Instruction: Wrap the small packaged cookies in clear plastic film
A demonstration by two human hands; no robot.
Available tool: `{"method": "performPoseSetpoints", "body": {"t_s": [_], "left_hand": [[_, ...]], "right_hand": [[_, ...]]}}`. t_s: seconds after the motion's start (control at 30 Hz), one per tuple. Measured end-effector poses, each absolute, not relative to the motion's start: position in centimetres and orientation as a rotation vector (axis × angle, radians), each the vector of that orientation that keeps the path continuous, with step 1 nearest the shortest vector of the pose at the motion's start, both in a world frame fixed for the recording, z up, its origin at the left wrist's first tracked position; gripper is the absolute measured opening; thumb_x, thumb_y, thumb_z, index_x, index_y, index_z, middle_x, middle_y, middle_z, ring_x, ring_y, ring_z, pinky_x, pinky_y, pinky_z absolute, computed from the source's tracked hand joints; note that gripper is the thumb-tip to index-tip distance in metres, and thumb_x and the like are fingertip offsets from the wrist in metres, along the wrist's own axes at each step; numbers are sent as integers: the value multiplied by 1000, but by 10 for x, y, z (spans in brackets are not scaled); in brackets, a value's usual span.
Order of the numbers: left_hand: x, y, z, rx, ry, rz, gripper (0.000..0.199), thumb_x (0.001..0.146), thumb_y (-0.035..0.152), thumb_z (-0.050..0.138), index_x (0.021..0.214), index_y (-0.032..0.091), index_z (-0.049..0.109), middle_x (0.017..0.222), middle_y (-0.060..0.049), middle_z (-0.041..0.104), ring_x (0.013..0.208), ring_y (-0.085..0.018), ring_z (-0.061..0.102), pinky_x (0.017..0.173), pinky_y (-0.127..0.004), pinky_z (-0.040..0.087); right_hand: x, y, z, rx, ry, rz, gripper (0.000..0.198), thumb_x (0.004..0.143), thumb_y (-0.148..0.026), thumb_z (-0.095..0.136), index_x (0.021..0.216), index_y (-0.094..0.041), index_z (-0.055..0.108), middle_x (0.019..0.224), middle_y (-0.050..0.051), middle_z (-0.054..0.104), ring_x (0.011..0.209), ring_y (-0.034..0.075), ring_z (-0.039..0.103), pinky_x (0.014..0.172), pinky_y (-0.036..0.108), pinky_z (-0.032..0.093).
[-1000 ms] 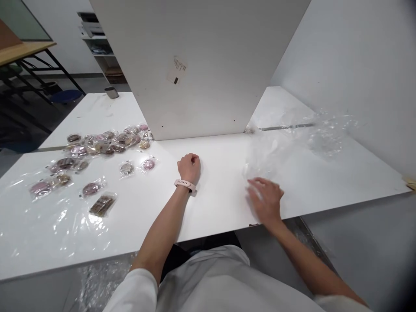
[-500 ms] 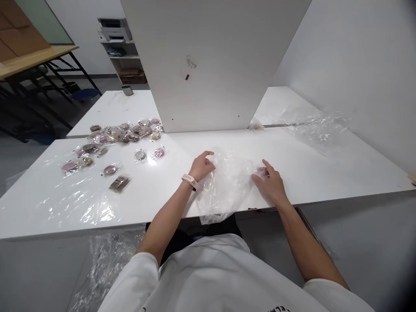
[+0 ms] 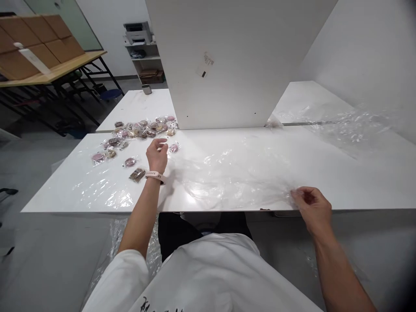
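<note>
A transparent plastic film (image 3: 227, 173) stretches sideways over the white table in front of me. I cannot tell whether it is a sheet or a bag. Its left end reaches my left hand (image 3: 157, 156), which has curled fingers pinching the film. On the right, by the table's front edge, my right hand (image 3: 312, 208) is closed on the gathered other end. Just beyond my left fingers lies a pink wrapped piece (image 3: 174, 148), looking like a small packed cookie. A brown wrapped square (image 3: 137, 174) lies left of my left wrist.
Several small wrapped pieces (image 3: 151, 130) are heaped at the back left. More transparent plastic (image 3: 110, 197) covers the table's left front, and another crumpled plastic piece (image 3: 354, 125) is at the right. An upright white panel (image 3: 224, 86) stands behind the work area. A cup (image 3: 147, 89) sits farther back.
My hands have moved apart, the left one leftward and the right one rightward and nearer the front edge. The bunched plastic film is now drawn out wide between them. The view has shifted left.
</note>
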State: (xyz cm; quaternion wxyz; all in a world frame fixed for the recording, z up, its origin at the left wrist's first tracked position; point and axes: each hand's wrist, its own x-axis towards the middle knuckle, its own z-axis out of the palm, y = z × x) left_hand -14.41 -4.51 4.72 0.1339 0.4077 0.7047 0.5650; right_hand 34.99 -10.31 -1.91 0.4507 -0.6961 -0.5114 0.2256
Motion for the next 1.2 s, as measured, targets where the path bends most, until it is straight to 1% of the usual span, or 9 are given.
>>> {"method": "performPoseSetpoints", "body": {"t_s": [0.23, 0.43, 0.57, 0.7, 0.8, 0.9, 0.97, 1.07, 1.2], "left_hand": [[-140, -78, 78, 1616, 2542, 1581, 44, 85, 20, 71, 127, 15, 58, 129, -17, 58, 121, -34, 56, 102, -58, 46], [-59, -132, 75, 2277, 1758, 1389, 20, 98, 16, 56, 116, 20, 63, 96, -4, 73, 74, -15, 68, 63, -31, 60], [-29, -151, 47, 2349, 1685, 706, 27, 94, 15, 61, 120, 22, 63, 115, -8, 73, 103, -22, 73, 83, -40, 63], [-44, -166, 38, 2350, 1393, 178, 45, 83, 16, 76, 125, 29, 67, 157, -8, 48, 150, -33, 37, 121, -64, 31], [-70, -177, 47, 2196, 1188, 166, 15, 86, 34, 77, 100, 33, 78, 156, -1, 50, 152, -33, 34, 126, -64, 17], [-82, -177, 57, 1949, 1365, 472, 27, 93, 51, 63, 87, 30, 79, 127, -5, 73, 128, -30, 63, 119, -57, 37], [-78, -169, 58, 1835, 1597, 646, 41, 96, 59, 51, 109, 29, 77, 124, -9, 74, 120, -30, 67, 110, -53, 48], [-63, -146, 48, 1926, 1785, 474, 73, 92, 71, 49, 147, 24, 54, 155, -14, 49, 147, -37, 40, 120, -59, 34], [-63, -98, 27, 2078, 1789, 19, 99, 87, 77, 48, 163, 19, 23, 170, -14, 12, 156, -41, 2, 126, -64, 9]], "right_hand": [[365, -116, 34, -1817, -1666, 487, 41, 75, -66, 67, 109, -42, 68, 124, 5, 69, 114, 40, 64, 87, 60, 56], [321, -91, 103, -1452, -1835, 396, 27, 96, -56, 52, 118, -50, 66, 122, -3, 69, 111, 32, 68, 101, 58, 53], [266, -34, 76, -1126, -2450, 849, 45, 99, -59, 42, 130, -36, 65, 138, 2, 65, 126, 30, 62, 106, 50, 51], [250, 21, 17, -1267, -2792, 586, 60, 102, -59, 23, 152, -35, 47, 166, 1, 31, 154, 30, 26, 123, 57, 24], [260, 45, -10, -1476, -2692, 433, 62, 102, -56, 13, 158, -38, 35, 169, -2, 23, 156, 28, 19, 124, 59, 19], [266, 55, -15, -1545, -2640, 391, 64, 100, -62, 14, 158, -40, 33, 169, -2, 23, 156, 31, 19, 123, 64, 19], [267, 55, -11, -1553, -2662, 400, 72, 96, -71, 23, 159, -37, 30, 170, 2, 21, 156, 34, 17, 122, 65, 19], [270, 45, -4, -1520, -2729, 416, 97, 84, -83, 41, 163, -29, 21, 171, 10, 13, 156, 39, 13, 123, 63, 19], [300, 15, -1, -1418, -2802, 472, 111, 76, -87, 52, 164, -29, 17, 171, 11, 11, 155, 40, 13, 123, 64, 20]]}}
